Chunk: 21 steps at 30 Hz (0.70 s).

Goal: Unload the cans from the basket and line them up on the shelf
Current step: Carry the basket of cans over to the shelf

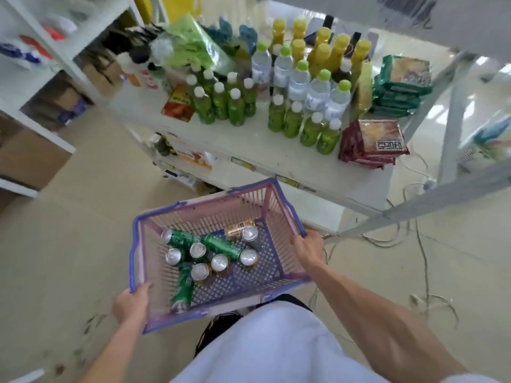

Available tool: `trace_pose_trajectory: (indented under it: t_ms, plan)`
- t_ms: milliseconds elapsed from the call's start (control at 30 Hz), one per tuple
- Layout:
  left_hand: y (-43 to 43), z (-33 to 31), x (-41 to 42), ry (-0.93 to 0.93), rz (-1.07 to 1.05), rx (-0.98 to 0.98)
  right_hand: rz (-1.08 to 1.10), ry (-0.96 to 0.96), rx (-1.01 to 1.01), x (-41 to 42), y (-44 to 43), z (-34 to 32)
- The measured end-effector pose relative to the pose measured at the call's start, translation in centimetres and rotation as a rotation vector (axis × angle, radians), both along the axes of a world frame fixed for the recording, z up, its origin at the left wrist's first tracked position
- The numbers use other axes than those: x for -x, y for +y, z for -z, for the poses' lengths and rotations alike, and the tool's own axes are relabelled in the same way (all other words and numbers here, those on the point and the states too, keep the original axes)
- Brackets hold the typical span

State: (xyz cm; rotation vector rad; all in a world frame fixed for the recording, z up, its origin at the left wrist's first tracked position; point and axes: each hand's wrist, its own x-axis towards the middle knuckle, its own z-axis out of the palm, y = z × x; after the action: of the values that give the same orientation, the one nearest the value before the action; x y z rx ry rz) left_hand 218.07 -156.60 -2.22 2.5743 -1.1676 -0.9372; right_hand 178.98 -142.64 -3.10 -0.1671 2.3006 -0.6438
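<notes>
A pink basket with a purple rim [154, 214] hangs in front of me above the floor. My left hand [132, 301] grips its near left corner and my right hand [308, 248] grips its right rim. Inside lie several cans: green ones [222, 246] on their sides, some upright with silver tops [219, 262], and a gold one [237, 229] at the far end. The white shelf [249, 142] stands just beyond the basket.
The shelf holds green tea bottles [235, 109], water bottles [298, 81], yellow bottles [320, 53], red snack packs [373, 142] and green packs [401, 87]. Another white rack [41, 87] stands at the left. Cables [414, 239] trail on the floor at the right.
</notes>
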Motion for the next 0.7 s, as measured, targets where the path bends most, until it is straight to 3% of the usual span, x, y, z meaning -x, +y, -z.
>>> trace_pose_trajectory:
  t_ms: [167,433,700]
  plan:
    - [-3.7,0.3,3.2,0.029,0.176,-0.021,0.141,0.052,0.033,0.1,2.0,-0.1]
    - [-9.1,1.7,7.4,0.013,0.502,-0.135,0.508,0.019,-0.077,-4.1,7.9,1.3]
    - [-10.7,5.2,10.2,0.075,0.667,-0.225,0.784,0.012,-0.163,-9.9,10.8,4.0]
